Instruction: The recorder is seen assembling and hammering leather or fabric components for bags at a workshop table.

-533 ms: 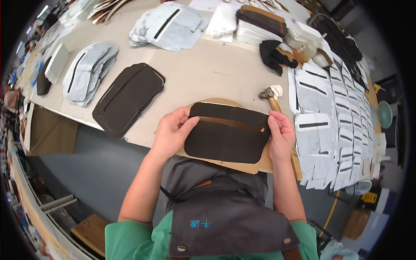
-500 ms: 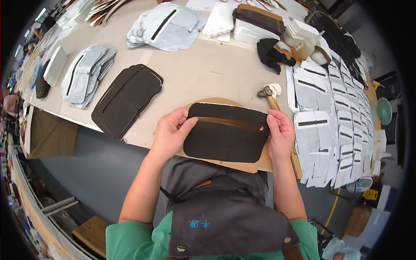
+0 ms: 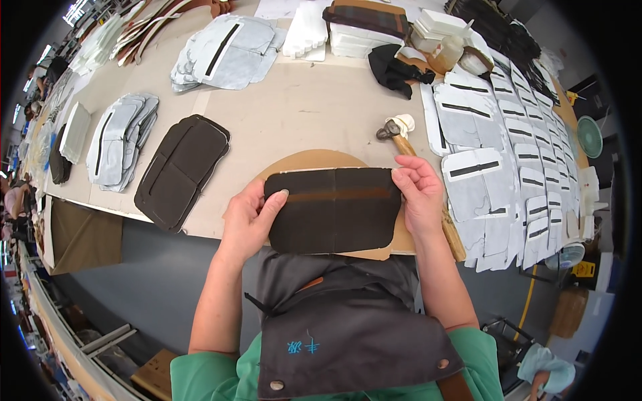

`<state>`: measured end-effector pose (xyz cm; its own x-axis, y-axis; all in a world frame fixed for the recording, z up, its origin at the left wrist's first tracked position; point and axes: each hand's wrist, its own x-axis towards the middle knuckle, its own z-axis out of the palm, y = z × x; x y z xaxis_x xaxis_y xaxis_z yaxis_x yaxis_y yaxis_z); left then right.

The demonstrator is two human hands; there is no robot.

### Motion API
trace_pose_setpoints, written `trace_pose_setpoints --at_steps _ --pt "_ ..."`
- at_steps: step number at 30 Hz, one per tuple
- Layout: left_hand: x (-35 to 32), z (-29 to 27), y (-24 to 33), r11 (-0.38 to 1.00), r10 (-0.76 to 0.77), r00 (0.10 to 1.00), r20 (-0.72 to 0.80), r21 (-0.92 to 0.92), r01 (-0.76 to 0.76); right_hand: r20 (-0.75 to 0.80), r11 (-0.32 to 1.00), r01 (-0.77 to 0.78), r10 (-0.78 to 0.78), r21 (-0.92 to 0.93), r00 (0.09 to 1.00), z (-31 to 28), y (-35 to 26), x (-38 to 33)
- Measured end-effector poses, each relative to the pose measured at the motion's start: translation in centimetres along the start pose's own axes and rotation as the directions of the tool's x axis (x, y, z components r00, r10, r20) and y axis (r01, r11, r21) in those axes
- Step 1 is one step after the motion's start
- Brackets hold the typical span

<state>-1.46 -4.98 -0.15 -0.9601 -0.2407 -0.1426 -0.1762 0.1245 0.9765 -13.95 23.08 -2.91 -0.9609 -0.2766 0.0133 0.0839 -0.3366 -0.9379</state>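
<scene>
Between my two hands is a dark, rounded rectangular panel (image 3: 332,224), which looks like leather or fabric, with a narrow brown strip along its upper part. My left hand (image 3: 249,217) pinches its left edge, thumb on the front near the strip's end. At the upper right corner, my right hand (image 3: 422,194) grips the panel between thumb and fingers, the other fingers lifted. Behind and under the panel shows a tan round-edged board (image 3: 314,160) at the table's front edge. A hammer (image 3: 388,129) with a wooden handle lies just right of the board, partly behind my right hand.
A stack of dark panels (image 3: 184,170) lies to the left. Grey-white pieces with dark slots sit in piles (image 3: 124,142) at left, far back (image 3: 224,50) and in overlapping rows (image 3: 475,177) at right. A black cloth (image 3: 391,70) and a glue-like bottle (image 3: 447,55) stand back right.
The panel's slit, gaping a little earlier with a pink spot at its right end, now looks flatter, the spot gone. My right-hand fingers have lifted. The whole view has shifted slightly.
</scene>
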Motion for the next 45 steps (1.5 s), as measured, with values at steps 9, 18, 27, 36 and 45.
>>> trace_pose_setpoints --at_steps 9,18,27,36,45 --pt "0.8 0.1 2.1 0.996 -0.08 0.99 0.116 -0.037 0.085 0.122 0.958 -0.008 0.045 -0.287 0.992 0.4 -0.5 -0.1" --pt "-0.8 0.4 6.0 0.978 0.207 0.978 0.019 0.034 -0.208 0.317 0.86 0.232 -0.087 -0.454 0.945 2.6 -7.6 -0.8" --pt "-1.2 -1.9 3.9 0.534 0.673 0.689 0.269 0.467 -0.704 0.687 0.538 0.587 -0.019 -0.605 0.726 3.8 -10.0 -2.6" --pt "-3.2 4.7 -1.1 0.673 0.59 0.802 0.09 0.494 -0.551 0.488 0.585 0.312 0.168 -0.749 0.857 6.4 -3.5 -3.0" --pt "-3.1 5.2 -2.4 0.674 0.627 0.779 -0.005 0.506 -0.538 0.497 0.53 0.332 0.202 -0.78 0.844 7.6 -3.8 -3.4"
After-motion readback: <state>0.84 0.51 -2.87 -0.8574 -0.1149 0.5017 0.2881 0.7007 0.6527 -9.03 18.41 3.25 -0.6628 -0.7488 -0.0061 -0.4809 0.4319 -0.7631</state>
